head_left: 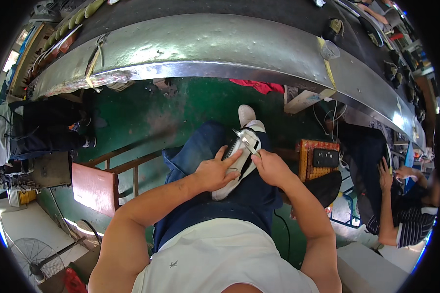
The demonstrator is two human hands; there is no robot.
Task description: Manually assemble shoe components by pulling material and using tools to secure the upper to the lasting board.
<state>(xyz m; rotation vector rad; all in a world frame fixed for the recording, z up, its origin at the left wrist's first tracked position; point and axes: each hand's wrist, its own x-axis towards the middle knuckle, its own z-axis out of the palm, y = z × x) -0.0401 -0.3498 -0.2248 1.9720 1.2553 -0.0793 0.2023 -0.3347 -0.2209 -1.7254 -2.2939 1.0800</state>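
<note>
White and black sports shoe lies on the person's lap, across the dark blue trousers, with its pale sole turned to the side. It rests on the thigh, likely so it stays put and sits close under the eyes.

The left hand presses flat on the side of the shoe, its first finger stretched out along the upper. It seems to hold the shoe down so it cannot slide. The right hand is closed around a pair of small shiny metal scissors. The blades point up and away, right at the top edge of the shoe, touching or nearly touching it; I cannot tell which.

The person sits in a white shirt, and one white-shoed foot pokes out past the knee, over the green floor.

Beyond the knees runs a long, curved grey metal tabletop with a dark belt behind it that carries more dark shoes. A reddish wooden stool frame stands to the left. A small orange woven seat stands to the right. Further right, another person in a striped top sits bent over. A round wire fan stands low on the left.
</note>
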